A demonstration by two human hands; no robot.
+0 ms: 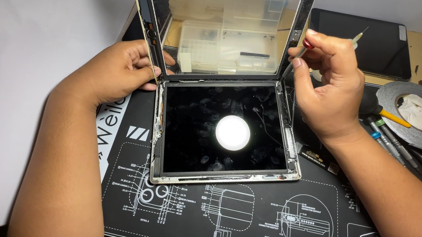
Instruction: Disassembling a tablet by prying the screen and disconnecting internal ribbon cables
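At ten o'clock, the left hand [117, 71] pinches the raised clear glass panel's [225, 27] edge; at two o'clock, the right hand [328, 81] has fingers clamped on a thin metal-tipped tool [355, 37] above the silver-framed tablet body [228, 130].

One opened tablet [227, 133], one lifted glass panel [225, 27], one black repair mat [243, 214], one tape roll [417, 123], one dark tablet [368, 41] far right, two hands.
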